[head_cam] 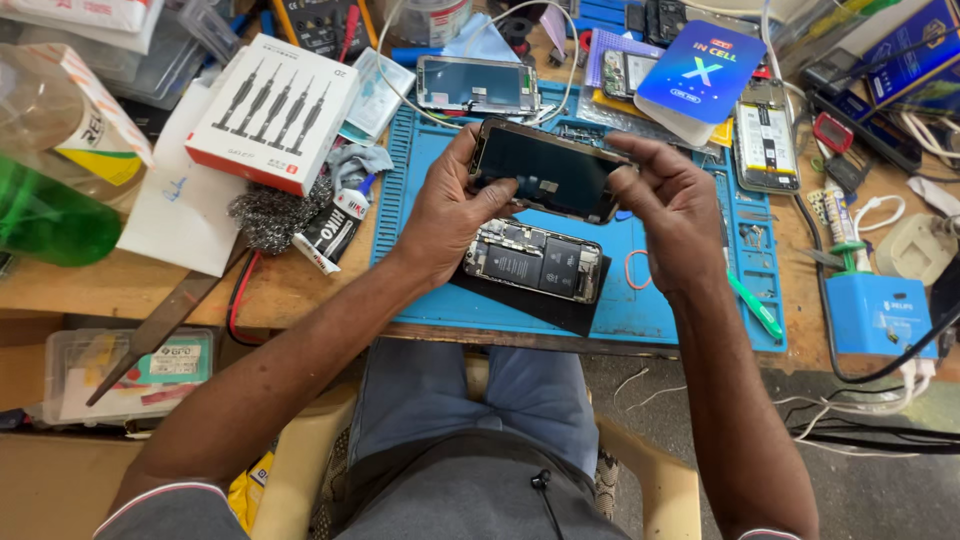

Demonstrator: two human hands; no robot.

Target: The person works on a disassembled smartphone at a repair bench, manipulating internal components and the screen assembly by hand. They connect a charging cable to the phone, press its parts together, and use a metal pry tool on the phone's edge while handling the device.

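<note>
Both hands hold a dark phone screen panel (548, 172) tilted above a blue work mat (430, 170). My left hand (450, 210) grips its left edge and my right hand (672, 200) pinches its right edge. Just below the panel, an opened phone body (533, 260) with its battery and boards exposed lies on a black pad (545, 304) on the mat.
A white screwdriver box (275, 110), steel wool (275, 215) and a green bottle (50, 215) sit left. Another screen (475, 85) lies behind, a blue card box (700, 70) and an open phone (767, 135) to the right, a blue device (880, 315) with cables far right.
</note>
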